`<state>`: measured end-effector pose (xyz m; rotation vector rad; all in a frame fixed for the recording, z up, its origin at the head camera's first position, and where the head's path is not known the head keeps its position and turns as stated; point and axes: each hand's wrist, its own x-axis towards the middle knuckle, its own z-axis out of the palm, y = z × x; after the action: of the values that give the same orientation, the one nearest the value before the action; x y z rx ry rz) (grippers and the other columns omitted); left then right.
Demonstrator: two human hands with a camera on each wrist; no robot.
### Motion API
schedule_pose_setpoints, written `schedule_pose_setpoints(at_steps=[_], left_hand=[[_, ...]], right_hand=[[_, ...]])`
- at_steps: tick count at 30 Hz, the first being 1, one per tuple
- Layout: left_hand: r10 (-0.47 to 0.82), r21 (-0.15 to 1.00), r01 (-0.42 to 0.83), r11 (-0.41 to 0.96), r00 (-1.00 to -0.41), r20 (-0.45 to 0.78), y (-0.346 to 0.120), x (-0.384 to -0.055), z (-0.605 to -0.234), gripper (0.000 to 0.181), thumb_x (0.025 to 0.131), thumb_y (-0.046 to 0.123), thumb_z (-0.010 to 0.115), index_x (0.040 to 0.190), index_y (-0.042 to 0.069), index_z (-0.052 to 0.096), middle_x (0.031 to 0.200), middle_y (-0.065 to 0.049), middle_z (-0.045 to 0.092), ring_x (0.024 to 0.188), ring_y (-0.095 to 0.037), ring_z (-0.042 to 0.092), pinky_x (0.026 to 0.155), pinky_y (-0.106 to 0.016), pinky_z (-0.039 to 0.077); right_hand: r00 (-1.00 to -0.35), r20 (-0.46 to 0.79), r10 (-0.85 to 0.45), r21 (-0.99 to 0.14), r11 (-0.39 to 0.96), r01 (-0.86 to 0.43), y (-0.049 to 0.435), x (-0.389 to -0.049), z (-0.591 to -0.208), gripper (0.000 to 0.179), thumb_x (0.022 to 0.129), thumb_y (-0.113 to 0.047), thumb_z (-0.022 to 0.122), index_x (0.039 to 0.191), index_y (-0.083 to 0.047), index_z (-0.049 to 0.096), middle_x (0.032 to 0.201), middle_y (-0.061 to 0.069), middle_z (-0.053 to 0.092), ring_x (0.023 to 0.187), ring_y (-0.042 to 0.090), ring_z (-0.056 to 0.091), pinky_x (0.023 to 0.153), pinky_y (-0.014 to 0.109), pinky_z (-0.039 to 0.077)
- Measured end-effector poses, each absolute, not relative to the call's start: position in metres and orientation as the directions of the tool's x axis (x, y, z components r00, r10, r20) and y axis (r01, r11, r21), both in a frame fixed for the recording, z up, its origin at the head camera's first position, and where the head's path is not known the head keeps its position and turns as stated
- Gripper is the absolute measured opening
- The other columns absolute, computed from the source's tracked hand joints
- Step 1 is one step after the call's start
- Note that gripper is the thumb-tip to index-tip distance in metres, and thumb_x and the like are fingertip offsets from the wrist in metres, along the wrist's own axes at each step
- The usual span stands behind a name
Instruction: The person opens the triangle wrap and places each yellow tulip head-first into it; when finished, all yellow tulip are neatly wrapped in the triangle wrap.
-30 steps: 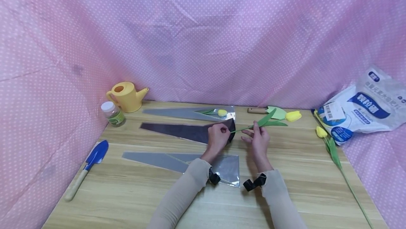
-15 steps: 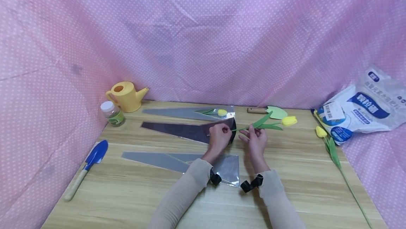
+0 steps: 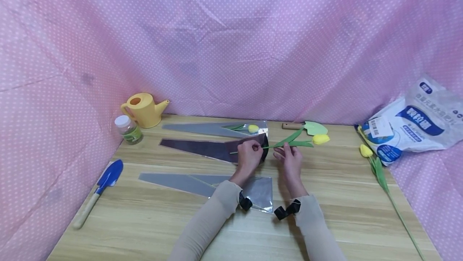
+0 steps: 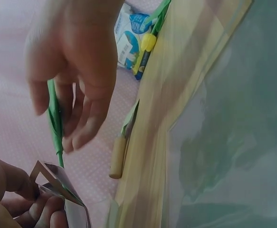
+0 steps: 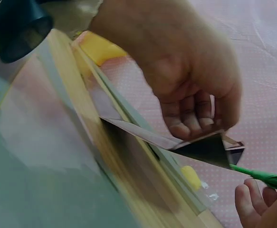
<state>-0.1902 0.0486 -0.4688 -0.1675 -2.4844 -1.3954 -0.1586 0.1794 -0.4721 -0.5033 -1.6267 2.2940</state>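
Note:
My left hand [image 3: 249,155] pinches the mouth edge of a dark flower sleeve [image 3: 202,148], a long tapering plastic wrapper held open at its wide right end. My right hand [image 3: 292,164] holds an artificial yellow tulip [image 3: 320,139] by its green stem near the leaves, bloom pointing right. The stem runs into the sleeve's mouth, and its tip shows left of my left hand. In the left wrist view the green leaf [image 4: 55,123] hangs from my right fingers above the sleeve opening [image 4: 57,180]. The right wrist view shows the dark sleeve mouth [image 5: 209,149] around the stem.
Behind lies a grey sleeve [image 3: 195,127] with a tulip inside; in front, another grey sleeve [image 3: 173,182]. A watering can [image 3: 146,110], bottle [image 3: 129,130] and blue trowel [image 3: 110,174] stand left. Right are a green trowel [image 3: 316,128], loose tulip [image 3: 380,176] and white bag [image 3: 412,122].
My right hand has moved left with the tulip, and the stem has slid farther into the dark sleeve, its tip now showing past my left hand. The left hand stays nearly in place.

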Motion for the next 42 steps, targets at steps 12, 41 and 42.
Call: schedule_pose_setpoints(at_steps=[12,41,42], left_hand=[[-0.019,0.801,0.252,0.542,-0.950,0.312,0.049,-0.188,-0.468,0.010,0.078,0.005,0.068,0.073,0.010,0.075,0.064,-0.001,0.069,0.058,-0.006,0.055,0.057,-0.016,0.044],[-0.008,0.806,0.279,0.522,-0.943,0.332,0.053,-0.187,-0.468,0.009,0.079,0.003,0.068,0.076,0.008,0.076,0.067,-0.002,0.070,0.059,-0.006,0.055,0.058,-0.017,0.046],[-0.006,0.807,0.276,0.521,-0.945,0.327,0.053,-0.187,-0.468,0.009,0.079,0.003,0.068,0.076,0.008,0.076,0.067,-0.002,0.070,0.059,-0.006,0.055,0.058,-0.016,0.045]], right_hand=[[-0.889,-0.091,0.449,-0.937,-0.340,-0.076,0.179,-0.159,-0.474,0.016,0.102,-0.010,0.053,0.113,0.002,0.051,0.087,-0.004,0.067,0.074,0.006,0.073,0.073,0.022,0.061],[-0.874,-0.200,0.443,-0.886,-0.462,-0.032,0.176,-0.162,-0.474,0.012,0.106,-0.021,0.047,0.112,-0.011,0.049,0.082,-0.004,0.070,0.072,0.006,0.072,0.069,0.022,0.060],[-0.872,-0.208,0.443,-0.883,-0.468,-0.027,0.177,-0.162,-0.474,0.011,0.106,-0.022,0.047,0.110,-0.012,0.049,0.082,-0.004,0.070,0.072,0.006,0.072,0.069,0.022,0.060]])
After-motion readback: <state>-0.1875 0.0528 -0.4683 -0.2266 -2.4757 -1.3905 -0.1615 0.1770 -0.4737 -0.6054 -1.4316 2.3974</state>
